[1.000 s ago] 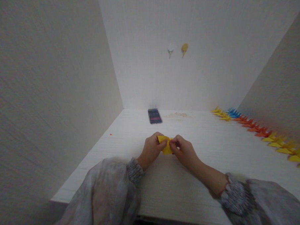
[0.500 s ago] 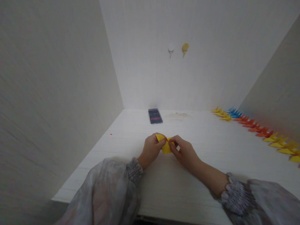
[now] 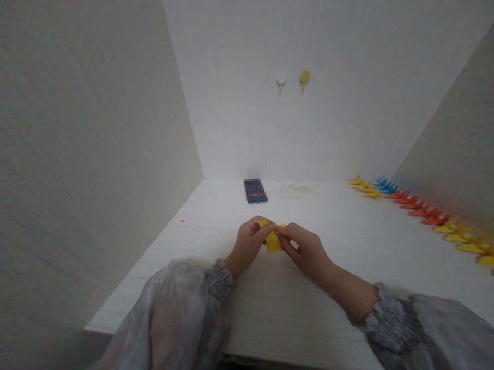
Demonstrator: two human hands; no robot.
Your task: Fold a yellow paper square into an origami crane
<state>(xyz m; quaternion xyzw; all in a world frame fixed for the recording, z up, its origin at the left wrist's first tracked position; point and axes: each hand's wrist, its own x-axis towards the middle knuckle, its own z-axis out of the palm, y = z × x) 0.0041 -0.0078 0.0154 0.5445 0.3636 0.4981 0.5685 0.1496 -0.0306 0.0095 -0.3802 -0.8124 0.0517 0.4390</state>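
Note:
A small piece of folded yellow paper [image 3: 273, 243] is held between my two hands, over the middle of the white table. My left hand [image 3: 248, 240] pinches its left side, thumb in front and fingers behind. On the other side, my right hand [image 3: 305, 244] grips the upper right part between thumb and fingertips. The paper's lower part hangs free below the thumbs. My fingertips hide some of its folds.
Folded paper cranes in yellow [image 3: 470, 239], orange [image 3: 417, 206] and blue [image 3: 385, 186] line the table's right side. A dark, blurred phone-like object [image 3: 255, 190] lies at the back. A red scrap [image 3: 182, 221] lies left. Two hooks, white [image 3: 281, 81] and yellow [image 3: 304, 78], are on the back wall.
My right fingers have closed in towards the left fingers at the paper's top edge, and the paper's upper right part has shifted. The table items have stayed in place.

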